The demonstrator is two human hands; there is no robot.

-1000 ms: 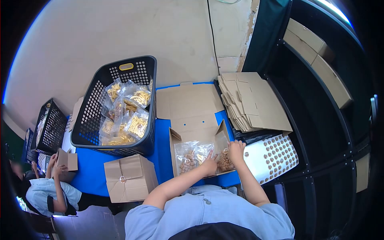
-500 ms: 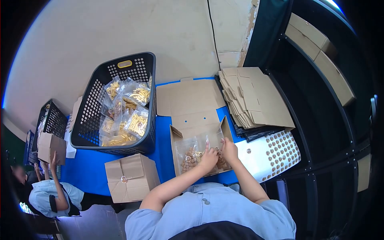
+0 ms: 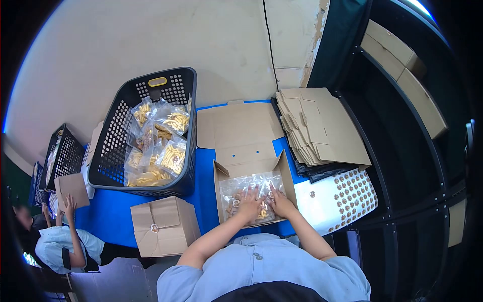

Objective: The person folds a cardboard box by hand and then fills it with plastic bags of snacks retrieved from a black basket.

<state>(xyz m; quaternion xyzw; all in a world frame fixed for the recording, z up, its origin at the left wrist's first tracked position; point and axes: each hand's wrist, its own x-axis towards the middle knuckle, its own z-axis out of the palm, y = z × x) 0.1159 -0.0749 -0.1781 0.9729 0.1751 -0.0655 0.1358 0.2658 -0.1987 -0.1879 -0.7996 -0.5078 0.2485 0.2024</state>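
An open cardboard box [image 3: 219, 199] stands in front of me with its lid [image 3: 239, 123] folded back. Clear plastic bags of snacks [image 3: 234, 189] lie inside it, with brown and yellow pieces showing through. My left hand [image 3: 250, 204] rests flat on the bags, its fingers spread. Beside it, my right hand [image 3: 280, 204] lies on the bags near the box's right wall, fingers apart. Both hands hide part of the contents.
A dark perforated basket [image 3: 191, 126] with bagged snacks stands left, behind a closed box [image 3: 163, 226]. Flattened cartons [image 3: 327, 126] and a sticker sheet [image 3: 319, 206] lie right. Shelves [image 3: 402, 166] rise at far right. A co-worker [image 3: 70, 246] handles another box [image 3: 73, 190] at far left.
My hands have gone from gripping a bag's raised edges to lying spread on the bags. The bags sit flatter in the box. The co-worker's box has turned slightly.
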